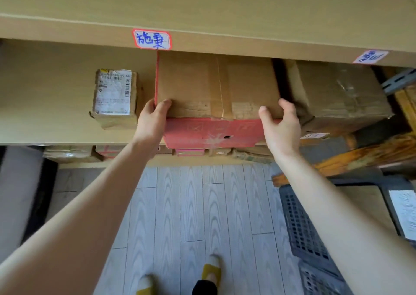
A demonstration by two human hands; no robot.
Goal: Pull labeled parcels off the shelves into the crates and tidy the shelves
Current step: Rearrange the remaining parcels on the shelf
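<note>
"At the middle shelf, head view: what is in hand?"

"One box [216, 85], brown top taped down the middle, red front. It sits on the shelf [56, 105] directly under a red-bordered tag [152, 39] with blue handwriting. Its red front covers the shelf's lip."

"State of the hands?"

"The left hand [150, 123] grips the box's near left corner, thumb on top, fingers round the side. The right hand [281, 126] grips the near right corner the same way, thumb on top, fingers curled at the side."

"Neighbours?"

"To the left, apart from the box, a small parcel [114, 99] lies with its printed label facing up and its cardboard torn at the near corner. To the right, close beside the box, stands a larger carton [337, 94] with clear tape. Whether the two touch I cannot tell. A second tag [370, 57] sits above the carton, its writing blurred."

"Below?"

"Lower parcels [72, 154] show under the shelf, partly hidden. A dark lattice crate [301, 227] stands on the grey plank floor [191, 204] at right. A white sheet [405, 213] shows at the far right; whether it lies in the crate I cannot tell."
</note>
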